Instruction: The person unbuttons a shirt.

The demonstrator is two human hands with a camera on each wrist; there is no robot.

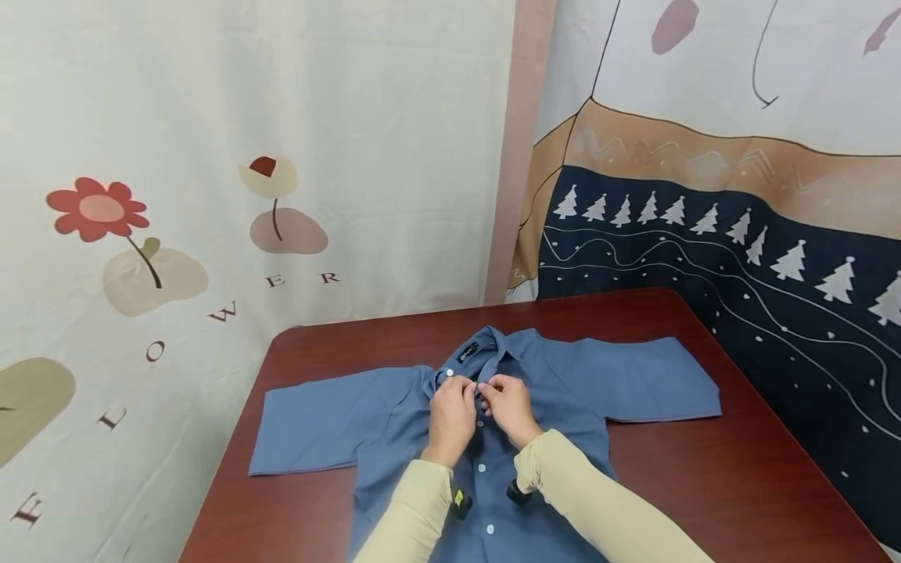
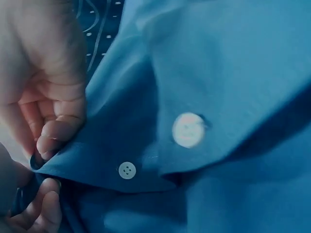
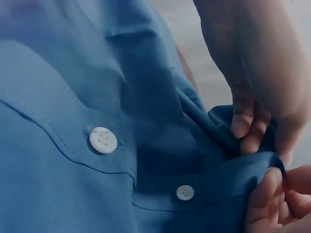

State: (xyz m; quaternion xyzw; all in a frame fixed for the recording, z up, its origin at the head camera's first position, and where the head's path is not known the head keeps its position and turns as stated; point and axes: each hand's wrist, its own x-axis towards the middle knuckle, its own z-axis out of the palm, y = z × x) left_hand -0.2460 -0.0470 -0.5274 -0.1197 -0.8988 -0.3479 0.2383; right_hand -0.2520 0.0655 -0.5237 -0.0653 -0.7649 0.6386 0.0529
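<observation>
A blue short-sleeved shirt [image 1: 394, 414] lies spread face up, its collar at the far side. Both hands meet at the front placket just below the collar. My left hand [image 1: 453, 418] pinches the placket edge between thumb and finger; in the right wrist view this hand [image 3: 265, 63] comes in from the top. My right hand [image 1: 510, 407] pinches the cloth right beside it, and its fingertips show low in the right wrist view. White buttons run down the front, one large button [image 2: 188, 130] and a smaller button [image 2: 127, 170] near the fingers. Whether a button sits between the fingertips is hidden.
The shirt rests on a reddish-brown table [image 1: 704, 477] with rounded corners. A white curtain [image 1: 394, 156] with flower prints hangs behind and to the left. To the right hangs a navy patterned curtain [image 1: 704, 242] with white trees. Dark wrist cameras sit under both cuffs.
</observation>
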